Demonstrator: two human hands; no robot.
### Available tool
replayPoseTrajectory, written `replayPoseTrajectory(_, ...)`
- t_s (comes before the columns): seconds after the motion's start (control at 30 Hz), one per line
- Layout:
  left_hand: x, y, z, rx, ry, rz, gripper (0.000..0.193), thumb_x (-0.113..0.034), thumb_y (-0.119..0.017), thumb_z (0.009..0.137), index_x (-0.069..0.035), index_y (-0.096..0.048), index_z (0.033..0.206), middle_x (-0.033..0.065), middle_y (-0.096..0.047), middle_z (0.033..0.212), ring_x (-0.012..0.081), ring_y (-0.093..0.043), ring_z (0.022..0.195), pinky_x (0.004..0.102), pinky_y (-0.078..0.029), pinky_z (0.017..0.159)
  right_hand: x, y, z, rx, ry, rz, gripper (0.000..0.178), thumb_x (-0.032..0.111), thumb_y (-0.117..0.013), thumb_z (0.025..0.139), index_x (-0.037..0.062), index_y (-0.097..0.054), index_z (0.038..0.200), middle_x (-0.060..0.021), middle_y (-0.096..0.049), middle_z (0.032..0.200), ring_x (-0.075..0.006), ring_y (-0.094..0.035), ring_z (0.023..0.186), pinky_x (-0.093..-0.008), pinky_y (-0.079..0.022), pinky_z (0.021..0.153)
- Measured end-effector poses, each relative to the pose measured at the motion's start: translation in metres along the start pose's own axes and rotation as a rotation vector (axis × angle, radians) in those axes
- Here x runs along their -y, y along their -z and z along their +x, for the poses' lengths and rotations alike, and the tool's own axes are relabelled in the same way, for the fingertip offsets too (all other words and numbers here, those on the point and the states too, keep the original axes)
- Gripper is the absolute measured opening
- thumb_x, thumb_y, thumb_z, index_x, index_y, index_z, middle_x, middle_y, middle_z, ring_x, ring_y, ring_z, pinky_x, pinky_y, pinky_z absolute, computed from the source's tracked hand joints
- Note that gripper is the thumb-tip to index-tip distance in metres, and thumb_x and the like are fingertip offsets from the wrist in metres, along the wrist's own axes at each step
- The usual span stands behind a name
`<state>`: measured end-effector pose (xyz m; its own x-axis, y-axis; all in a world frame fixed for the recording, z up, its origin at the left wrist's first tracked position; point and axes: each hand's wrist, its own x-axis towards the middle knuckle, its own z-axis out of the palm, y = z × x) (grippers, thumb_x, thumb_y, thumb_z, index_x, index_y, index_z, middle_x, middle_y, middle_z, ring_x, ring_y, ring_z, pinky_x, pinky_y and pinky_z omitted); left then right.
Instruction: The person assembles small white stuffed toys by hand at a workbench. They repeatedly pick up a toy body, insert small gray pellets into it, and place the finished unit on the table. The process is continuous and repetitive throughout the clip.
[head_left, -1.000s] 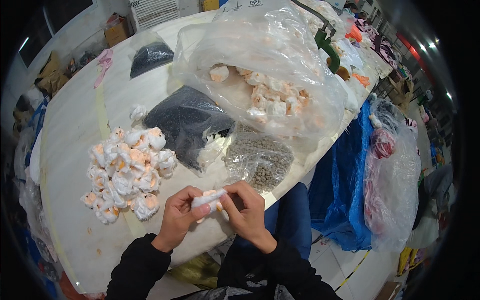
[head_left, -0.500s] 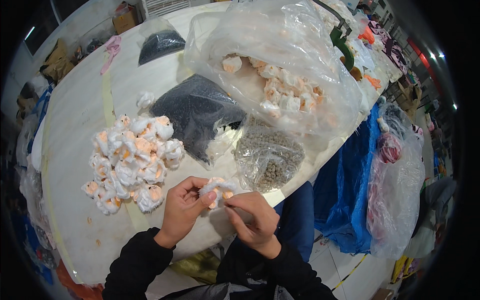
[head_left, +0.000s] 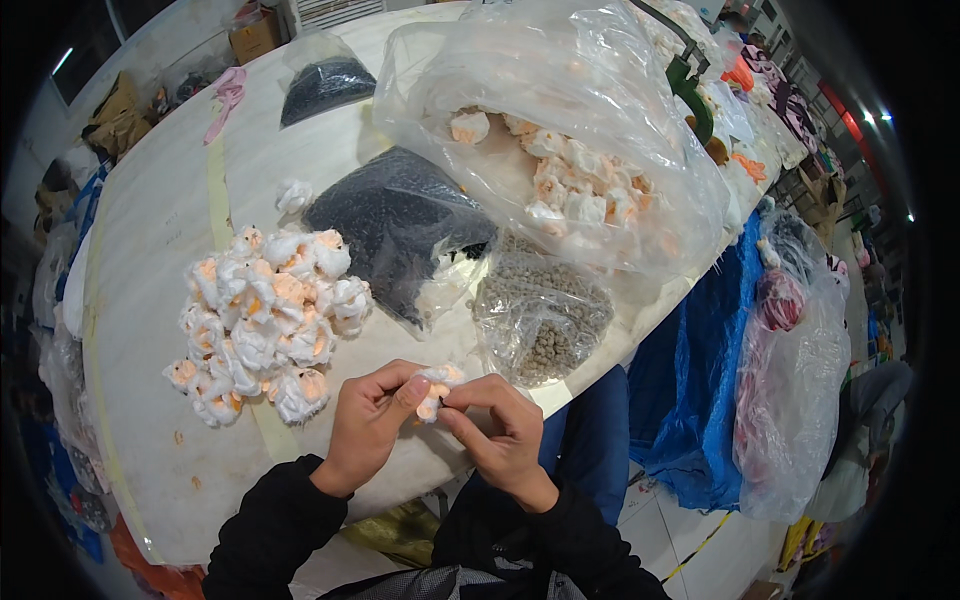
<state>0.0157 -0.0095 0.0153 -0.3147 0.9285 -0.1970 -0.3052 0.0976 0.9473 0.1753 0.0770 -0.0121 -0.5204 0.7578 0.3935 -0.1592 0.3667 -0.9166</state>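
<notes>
Between my hands is a small fluffy plush piece [head_left: 437,380], white with peach-orange patches. My left hand [head_left: 375,420] grips it, thumb and fingers closed on its left side. At its right side my right hand [head_left: 500,430] pinches a tiny dark piece against the plush; the fingertips hide most of that piece. To the left lies a heap of similar white and peach plush pieces [head_left: 255,325], some with small black dots on them. Just beyond my right hand sits a clear bag of small grey-brown parts [head_left: 545,320].
An open bag of tiny black pieces [head_left: 390,220] lies mid-table, and a smaller such bag [head_left: 325,88] farther back. A large clear plastic bag [head_left: 600,80] holds more plush pieces. A green metal clamp-like tool [head_left: 690,95] stands at the right edge, beside a blue sheet [head_left: 690,380].
My right fingertips have closed in on the plush piece, and a dark speck now shows between them. The plush has tilted slightly in my left hand.
</notes>
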Motion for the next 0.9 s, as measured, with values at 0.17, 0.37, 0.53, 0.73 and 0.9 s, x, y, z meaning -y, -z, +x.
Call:
replayPoseTrajectory(0.17,0.002,0.001,-0.001,0.004,-0.027,-0.011,0.024,-0.018,-0.066,0.107,0.004,-0.073,0.110,0.0011,-0.067,0.099,0.0045,-0.057,0.083,0.0224,-0.045,0.076,-0.001,0.000,-0.001,0.025,-0.018,0.012,0.017,-0.007,-0.080,0.087,-0.0035,-0.072,0.101,-0.0123,-0.073,0.097,-0.0185,-0.069,0.086,-0.0282,-0.052,0.078)
replayPoseTrajectory(0.37,0.000,0.003,0.001,0.054,-0.030,0.012,0.022,-0.012,-0.068,0.105,0.006,-0.070,0.118,0.0037,-0.069,0.102,0.0072,-0.063,0.089,0.0235,-0.051,0.080,0.000,-0.002,-0.001,-0.015,-0.010,-0.050,0.016,-0.005,-0.081,0.087,-0.0024,-0.073,0.101,-0.0118,-0.073,0.097,-0.0192,-0.070,0.085,-0.0290,-0.053,0.077)
replayPoseTrajectory(0.53,0.007,0.000,-0.001,0.013,-0.120,0.075,0.018,-0.003,-0.066,0.102,0.007,-0.068,0.117,0.0048,-0.069,0.102,0.0088,-0.064,0.090,0.0233,-0.052,0.076,0.002,-0.001,0.006,0.010,0.103,-0.276,0.018,-0.002,-0.084,0.082,0.0008,-0.073,0.097,-0.0135,-0.072,0.102,-0.0243,-0.070,0.084,-0.0313,-0.055,0.074)
replayPoseTrajectory(0.73,0.007,0.003,0.005,0.015,-0.345,0.507,0.029,0.009,-0.066,0.088,0.001,-0.076,0.113,0.0108,-0.073,0.097,0.0164,-0.071,0.081,0.0293,-0.057,0.071,0.001,0.004,0.019,0.059,0.143,-0.297,0.049,-0.001,-0.078,0.081,0.0044,-0.063,0.128,-0.0183,-0.062,0.122,-0.0366,-0.060,0.110,-0.0464,-0.047,0.094)
replayPoseTrajectory(0.9,0.005,0.000,0.005,-0.008,-0.592,0.736,0.037,0.010,-0.069,0.082,-0.005,-0.078,0.115,0.0107,-0.072,0.104,0.0223,-0.072,0.085,0.0325,-0.059,0.074,-0.006,0.011,0.015,0.191,0.108,-0.405,0.058,-0.005,-0.075,0.073,0.0074,-0.067,0.130,-0.0165,-0.065,0.111,-0.0378,-0.063,0.101,-0.0444,-0.052,0.086)
